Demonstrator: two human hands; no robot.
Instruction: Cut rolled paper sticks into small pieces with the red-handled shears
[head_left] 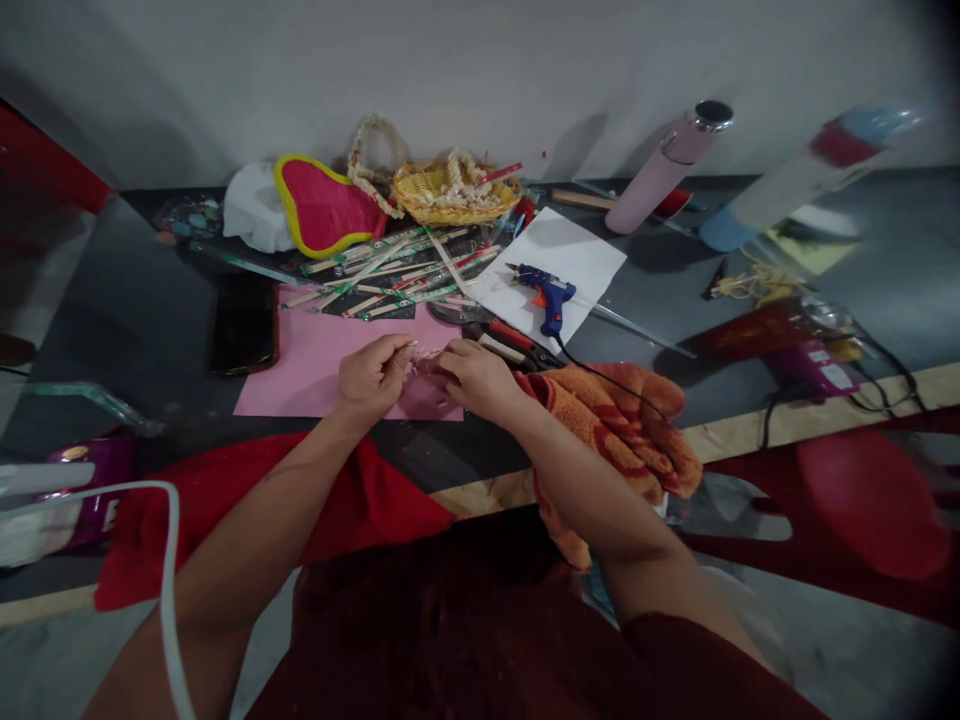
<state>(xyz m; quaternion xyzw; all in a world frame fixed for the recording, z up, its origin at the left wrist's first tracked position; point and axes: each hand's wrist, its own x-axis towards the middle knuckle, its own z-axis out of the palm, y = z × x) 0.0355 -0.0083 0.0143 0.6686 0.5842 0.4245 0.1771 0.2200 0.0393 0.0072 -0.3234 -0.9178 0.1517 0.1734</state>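
Over a pink sheet (300,380) on the dark table, my left hand (375,378) is closed, thumb and fingers pinching one end of a small pale twisted strand (426,353). My right hand (476,378) is closed on the strand's other side, its fingertips partly hidden. The two hands are close together. Behind them lie many wrapped chopsticks (397,270). A blue glue gun (547,295) rests on a white sheet (592,255) to the right of the chopsticks.
A phone (244,325) lies left of the pink sheet. Farther back are a wicker basket (454,200), a red-and-yellow padded piece (330,205) and a pink bottle (664,175). Pliers (517,340) and an orange towel (615,420) lie near my right arm.
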